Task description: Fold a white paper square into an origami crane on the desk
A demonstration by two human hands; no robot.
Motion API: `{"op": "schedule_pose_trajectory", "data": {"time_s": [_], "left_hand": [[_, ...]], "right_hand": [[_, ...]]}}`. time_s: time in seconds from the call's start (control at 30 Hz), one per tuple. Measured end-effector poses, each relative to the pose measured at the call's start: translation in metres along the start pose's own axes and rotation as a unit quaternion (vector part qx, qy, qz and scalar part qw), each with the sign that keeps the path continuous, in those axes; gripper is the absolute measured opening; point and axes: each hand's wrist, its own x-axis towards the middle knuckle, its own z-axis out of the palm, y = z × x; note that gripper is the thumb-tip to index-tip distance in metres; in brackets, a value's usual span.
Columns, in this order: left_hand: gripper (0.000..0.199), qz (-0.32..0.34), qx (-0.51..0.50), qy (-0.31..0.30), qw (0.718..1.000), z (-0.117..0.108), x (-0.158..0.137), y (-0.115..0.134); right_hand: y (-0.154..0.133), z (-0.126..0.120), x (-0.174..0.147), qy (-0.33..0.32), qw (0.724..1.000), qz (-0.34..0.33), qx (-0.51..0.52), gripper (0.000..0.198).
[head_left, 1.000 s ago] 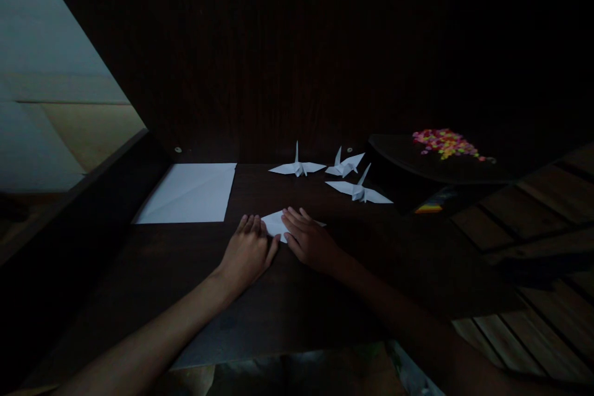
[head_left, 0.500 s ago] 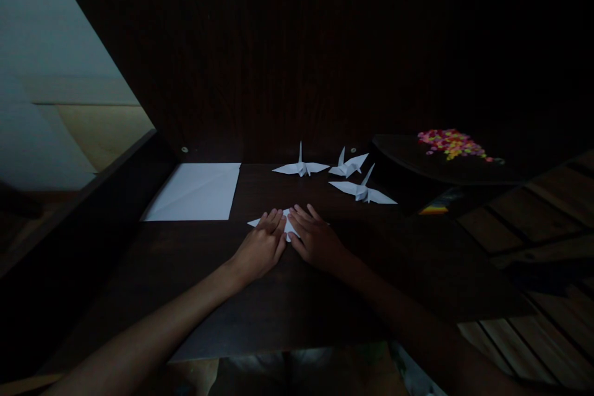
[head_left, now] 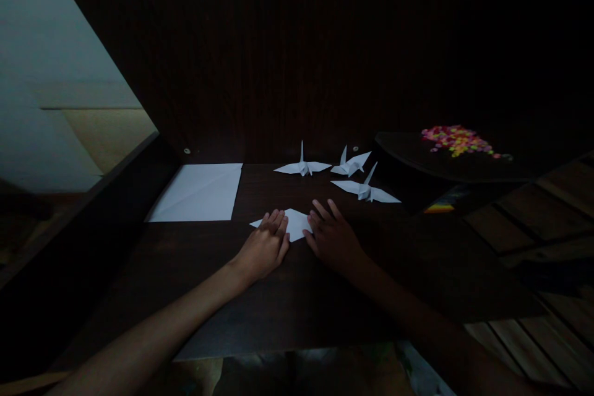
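A folded piece of white paper lies flat on the dark wooden desk, its pointed left tip sticking out past my fingers. My left hand rests flat across the left part of the paper, fingers stretched out. On the paper's right end lies my right hand, open with its fingers spread; that end is hidden under it. Behind my hands stand white paper cranes: one with wings stretched wide, a second to its right, and a third nearer to me.
A white sheet of paper with a diagonal crease lies at the left. On a raised dark shelf at the right sits a heap of small colourful pieces. A dark panel rises behind the desk, and a low side board borders the left.
My right hand has slid to the right along the folded paper with its fingers spreading, uncovering the paper's middle. My left hand has stayed in place on the paper.
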Motion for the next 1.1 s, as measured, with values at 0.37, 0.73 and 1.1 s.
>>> {"op": "schedule_pose_trajectory", "data": {"time_s": [0.37, 0.73, 1.1], "left_hand": [[0.043, -0.001, 0.004, -0.004, 1.0, -0.001, 0.0, 0.0], [0.043, -0.001, 0.019, 0.007, 1.0, 0.0, 0.001, 0.001], [0.043, -0.025, 0.001, 0.018, 1.0, 0.004, -0.003, -0.003]], "right_hand": [[0.001, -0.009, -0.008, -0.035, 0.996, 0.076, -0.028, 0.017], [0.011, -0.003, -0.005, -0.041, 0.98, 0.19, -0.04, 0.052], [-0.019, 0.011, 0.003, 0.025, 0.981, -0.108, 0.159, 0.045]]}}
